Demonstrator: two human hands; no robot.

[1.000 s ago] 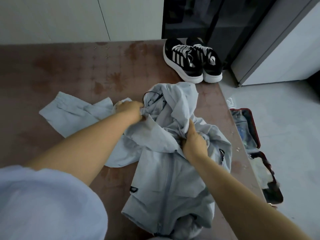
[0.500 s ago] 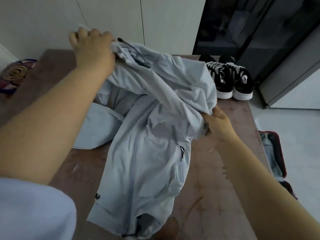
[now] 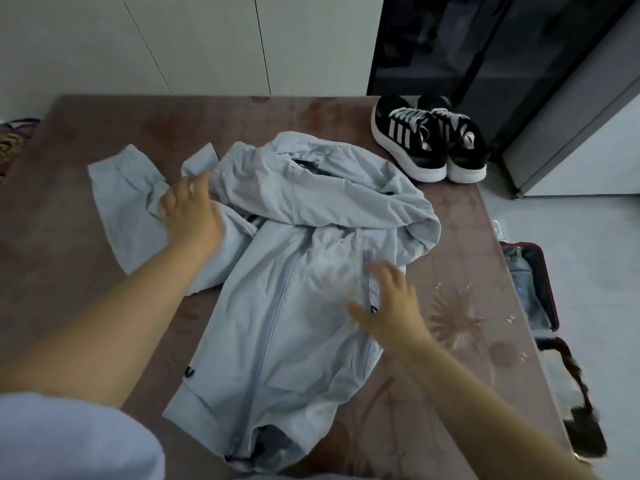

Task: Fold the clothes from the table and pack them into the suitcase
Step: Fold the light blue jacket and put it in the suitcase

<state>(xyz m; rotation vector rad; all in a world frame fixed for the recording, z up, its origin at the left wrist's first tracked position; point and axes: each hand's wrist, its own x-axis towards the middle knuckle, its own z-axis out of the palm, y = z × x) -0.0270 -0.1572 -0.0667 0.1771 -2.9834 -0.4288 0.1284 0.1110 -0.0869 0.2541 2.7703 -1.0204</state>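
A pale blue zip-up jacket [image 3: 294, 306] lies front up on the brown table [image 3: 104, 133], its hood bunched at the far end and one sleeve stretched out to the left. My left hand [image 3: 190, 216] rests on the jacket's left shoulder where the sleeve begins, fingers relaxed. Over the jacket's right side, by the pocket zip, my right hand [image 3: 391, 306] is spread with straight fingers; it is blurred. An open suitcase [image 3: 540, 292] with a dark red rim lies on the floor to the right of the table, with clothes inside.
A pair of black sneakers [image 3: 429, 140] with white stripes stands on the table's far right corner. A patterned cloth [image 3: 14, 140] shows at the far left edge. White cabinet doors lie beyond the table, a dark cabinet at the back right.
The jacket was held up by both hands half a second ago; now it lies spread on the table. Both hands have let go and moved onto it.
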